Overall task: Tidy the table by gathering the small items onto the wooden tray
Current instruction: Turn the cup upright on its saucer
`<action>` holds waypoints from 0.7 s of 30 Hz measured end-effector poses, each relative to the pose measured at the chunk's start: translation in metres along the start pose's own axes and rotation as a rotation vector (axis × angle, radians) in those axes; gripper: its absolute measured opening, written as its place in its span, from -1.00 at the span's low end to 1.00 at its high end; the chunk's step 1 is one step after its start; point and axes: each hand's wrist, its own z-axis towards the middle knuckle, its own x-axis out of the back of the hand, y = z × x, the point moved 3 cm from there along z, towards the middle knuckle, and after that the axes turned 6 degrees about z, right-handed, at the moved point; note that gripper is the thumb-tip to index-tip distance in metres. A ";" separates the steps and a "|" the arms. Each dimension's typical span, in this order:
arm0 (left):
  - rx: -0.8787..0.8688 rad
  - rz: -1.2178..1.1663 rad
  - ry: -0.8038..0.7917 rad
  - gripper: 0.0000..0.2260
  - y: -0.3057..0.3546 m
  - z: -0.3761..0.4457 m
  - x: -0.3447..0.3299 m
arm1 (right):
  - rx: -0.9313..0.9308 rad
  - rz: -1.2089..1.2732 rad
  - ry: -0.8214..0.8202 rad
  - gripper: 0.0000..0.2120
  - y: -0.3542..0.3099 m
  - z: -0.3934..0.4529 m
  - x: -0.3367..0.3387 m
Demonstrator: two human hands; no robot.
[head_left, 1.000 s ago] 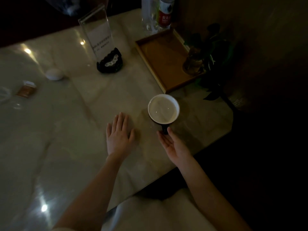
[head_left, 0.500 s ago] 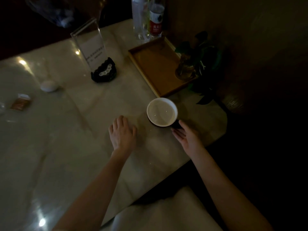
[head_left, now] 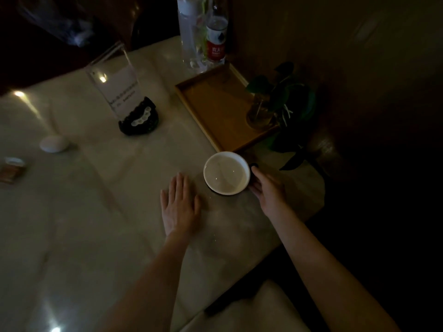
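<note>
Dim light. Far left on the bench (head_left: 72, 236): small brown packet (head_left: 12, 170), then white pebble-like object (head_left: 54, 143). Acrylic sign (head_left: 117, 89), print unreadable. Left hand (head_left: 179, 207) flat, grip open. White cup (head_left: 226, 173) just short of wooden tray (head_left: 215, 109); right hand (head_left: 268, 188) at its dark handle, grip indeterminate. Bottle (head_left: 216, 37), red label illegible.

Table (head_left: 84, 224): pale stone-like top, polished, glossy with lamp reflections. Tray (head_left: 215, 109): brown wood, smooth, matt. Cup (head_left: 226, 173): glazed white ceramic inside, shiny; outer wall dark. Sign holder (head_left: 115, 85): clear acrylic, glossy, holding white paper. Bottles (head_left: 203, 37): transparent plastic or glass, cannot tell which. Plant vase (head_left: 260, 113): clear glass.
</note>
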 end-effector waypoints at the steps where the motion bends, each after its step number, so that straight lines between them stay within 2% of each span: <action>1: 0.003 -0.003 -0.001 -0.44 0.000 0.000 0.000 | 0.013 -0.019 0.007 -0.68 -0.001 0.002 -0.002; 8: 0.001 -0.021 -0.001 -0.35 -0.001 0.001 0.000 | 0.057 -0.090 -0.024 -0.64 -0.014 0.011 -0.019; 21: -0.001 -0.039 -0.004 -0.37 -0.002 0.000 -0.001 | 0.088 -0.135 -0.007 -0.68 -0.019 0.020 -0.024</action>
